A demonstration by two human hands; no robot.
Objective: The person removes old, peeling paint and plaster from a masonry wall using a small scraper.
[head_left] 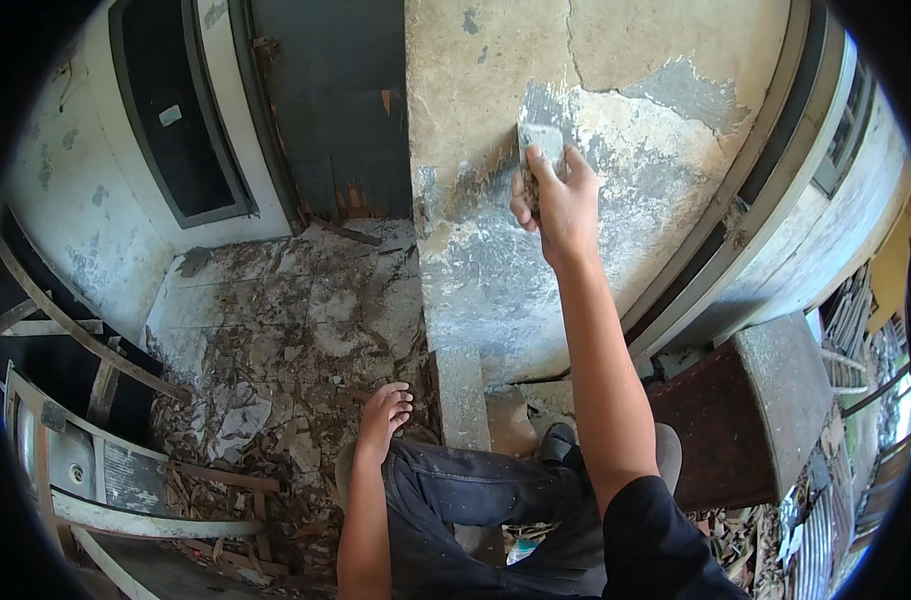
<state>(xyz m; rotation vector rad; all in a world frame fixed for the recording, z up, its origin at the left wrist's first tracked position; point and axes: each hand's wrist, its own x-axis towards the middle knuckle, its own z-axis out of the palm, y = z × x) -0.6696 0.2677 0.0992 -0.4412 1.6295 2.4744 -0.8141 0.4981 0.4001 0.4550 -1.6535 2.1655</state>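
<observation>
Up at the wall, my right hand (566, 200) is closed round a grey rectangular block (543, 140), with the thumb along its flat back. The block is at the peeling wall (496, 270); whether its far face touches is hidden. Around it the paint is worn through to grey and white patches, and a crack runs above. Low by my left knee hovers my left hand (383, 415), its fingers loosely bent and apart, with nothing in them.
Dry leaves and debris cover the floor (316, 310). A dark, broken-bottomed door (331, 110) stands left of the wall. At lower left is a wooden frame by a metal sink (73, 465). A brown box-like piece (716, 420) stands right of my leg.
</observation>
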